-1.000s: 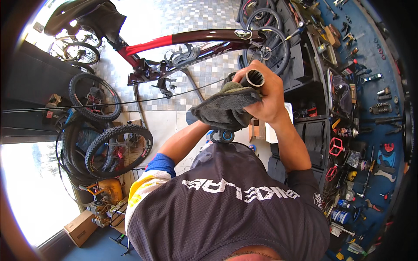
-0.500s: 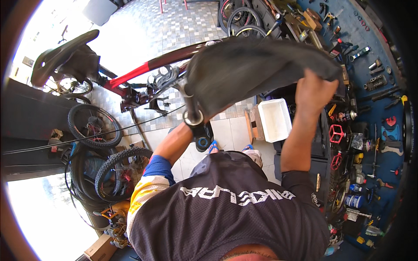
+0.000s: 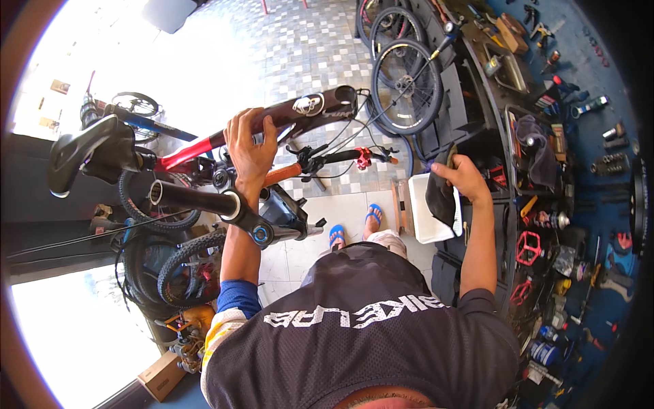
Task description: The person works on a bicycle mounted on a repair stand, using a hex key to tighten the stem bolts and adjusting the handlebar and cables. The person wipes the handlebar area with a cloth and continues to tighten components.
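My left hand (image 3: 251, 146) is closed round the dark, red-marked tube of a bicycle frame (image 3: 286, 114), whose open head tube points right. A black suspension fork (image 3: 255, 228) with a bare steerer tube (image 3: 191, 198) crosses over my left wrist; what holds it up cannot be made out. Beneath the frame hangs a handlebar (image 3: 334, 158) with an orange grip and a red clamp. In my right hand (image 3: 464, 178) is a pinched dark cloth (image 3: 443, 198), drooping over a white plastic bin (image 3: 424, 221).
A black saddle (image 3: 82, 153) sits at the frame's left end. Bicycle wheels (image 3: 407, 85) lean against the dark cabinets at the back right. More tyres (image 3: 180, 269) stand at the left. Tools and red pedals (image 3: 528, 247) crowd the blue bench on the right.
The large cloth that was spread over the frame's front end has come off and now hangs bunched from my lowered right hand. My left hand has moved left onto the frame; the fork has tipped leftward.
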{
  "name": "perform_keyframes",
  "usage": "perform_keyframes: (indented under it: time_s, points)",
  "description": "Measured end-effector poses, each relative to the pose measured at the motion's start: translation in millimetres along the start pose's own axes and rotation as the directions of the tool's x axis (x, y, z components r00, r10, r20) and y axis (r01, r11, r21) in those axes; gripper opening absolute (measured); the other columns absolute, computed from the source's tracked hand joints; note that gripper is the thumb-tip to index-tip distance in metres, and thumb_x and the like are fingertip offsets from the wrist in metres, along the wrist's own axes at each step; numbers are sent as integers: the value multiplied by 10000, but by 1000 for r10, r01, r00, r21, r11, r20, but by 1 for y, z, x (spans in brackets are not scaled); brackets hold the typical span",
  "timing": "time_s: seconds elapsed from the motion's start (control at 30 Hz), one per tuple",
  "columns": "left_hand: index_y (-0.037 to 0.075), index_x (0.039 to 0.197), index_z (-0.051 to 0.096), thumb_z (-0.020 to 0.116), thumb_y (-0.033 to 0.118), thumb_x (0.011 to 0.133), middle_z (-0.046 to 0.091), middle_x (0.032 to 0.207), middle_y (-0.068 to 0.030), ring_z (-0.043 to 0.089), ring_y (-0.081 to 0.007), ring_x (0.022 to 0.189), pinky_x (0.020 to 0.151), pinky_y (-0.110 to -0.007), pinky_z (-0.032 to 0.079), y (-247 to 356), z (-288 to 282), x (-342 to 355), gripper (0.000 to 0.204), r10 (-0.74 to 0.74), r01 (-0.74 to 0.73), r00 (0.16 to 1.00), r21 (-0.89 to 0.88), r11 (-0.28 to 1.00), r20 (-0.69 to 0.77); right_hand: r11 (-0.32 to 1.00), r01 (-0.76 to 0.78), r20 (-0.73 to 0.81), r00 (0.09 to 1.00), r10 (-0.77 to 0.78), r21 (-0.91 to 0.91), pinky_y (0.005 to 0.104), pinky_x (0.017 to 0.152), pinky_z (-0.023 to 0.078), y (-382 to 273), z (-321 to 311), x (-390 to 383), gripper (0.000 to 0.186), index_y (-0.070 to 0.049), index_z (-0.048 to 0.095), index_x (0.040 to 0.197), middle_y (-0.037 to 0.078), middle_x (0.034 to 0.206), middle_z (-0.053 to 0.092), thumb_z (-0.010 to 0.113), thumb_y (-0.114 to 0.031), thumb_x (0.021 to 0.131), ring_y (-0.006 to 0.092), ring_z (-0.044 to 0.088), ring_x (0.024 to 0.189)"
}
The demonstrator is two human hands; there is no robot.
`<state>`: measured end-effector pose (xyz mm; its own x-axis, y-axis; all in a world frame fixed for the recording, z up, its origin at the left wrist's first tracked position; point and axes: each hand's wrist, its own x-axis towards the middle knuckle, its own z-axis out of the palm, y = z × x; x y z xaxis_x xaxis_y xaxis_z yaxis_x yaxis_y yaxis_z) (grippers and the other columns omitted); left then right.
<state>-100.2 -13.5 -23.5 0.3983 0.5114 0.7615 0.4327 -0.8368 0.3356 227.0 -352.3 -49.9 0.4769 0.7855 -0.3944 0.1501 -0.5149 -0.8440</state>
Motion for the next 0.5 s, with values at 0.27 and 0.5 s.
perform_keyframes:
  time_s: [0.27, 0.5]
  points:
    - [52, 1132, 727, 737, 231, 966, 758, 1014, -143, 719, -334, 953, 877, -442, 546, -19, 22, 4, 244, -151, 140, 987, 165, 976, 57, 849, 457, -179, 842, -509, -264, 397, 1186, 322, -8, -30, 63, 394, 48, 795, 980, 173, 1463, 531, 857, -321, 857, 330, 475, 1365]
    - [68, 1124, 728, 730, 304, 968, 763, 956, -124, 720, -334, 895, 819, -442, 554, -37, 34, 13, 283, -201, 194, 979, 164, 967, 30, 695, 555, -272, 831, -485, 457, 287, 956, 499, -54, -14, 90, 484, 29, 621, 1323, 60, 1270, 652, 790, -120, 895, 127, 627, 1076]
